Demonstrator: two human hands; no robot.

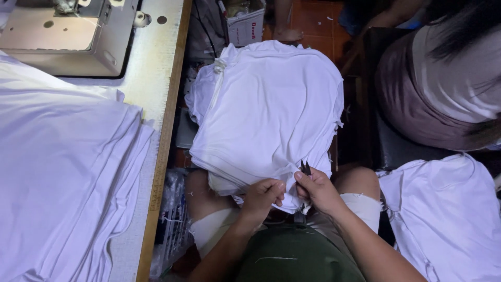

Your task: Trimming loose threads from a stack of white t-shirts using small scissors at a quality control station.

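Observation:
A thick stack of white garments (269, 109) rests on my lap and spreads away from me. My left hand (262, 197) pinches the near edge of the top white garment. My right hand (317, 189) is closed around a small pair of dark thread snips (306, 167), whose tips point up against that same edge. The two hands are almost touching, just above my knees.
A sewing table (156, 104) runs along the left, with a pile of white fabric (62, 172) on it and a sewing machine (68, 36) at the far end. More white garments (449, 214) lie at the right. Another person (449, 73) sits at the upper right.

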